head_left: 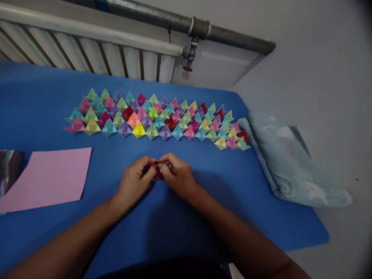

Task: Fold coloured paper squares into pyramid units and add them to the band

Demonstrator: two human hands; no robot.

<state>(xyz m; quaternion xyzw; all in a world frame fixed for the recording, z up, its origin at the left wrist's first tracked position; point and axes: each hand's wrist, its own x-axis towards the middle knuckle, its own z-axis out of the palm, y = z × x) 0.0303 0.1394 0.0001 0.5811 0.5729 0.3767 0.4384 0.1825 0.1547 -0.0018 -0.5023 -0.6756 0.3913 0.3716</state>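
A small piece of folded dark red paper (159,172) is pinched between my two hands above the blue table (122,240). My left hand (135,180) grips it from the left with thumb and fingers closed. On the other side, my right hand (179,175) pinches it, and the fingertips of both hands nearly meet. The fingers hide much of the paper. Beyond the hands stand rows of small folded paper boats (152,132) in pink, green, yellow, purple, blue and red.
Pink paper sheets (58,178) lie at the left beside a shiny striped package (10,170). A folded grey-blue blanket (285,162) rests on the right edge. A white radiator (110,58) and a metal pipe (238,38) run behind the table.
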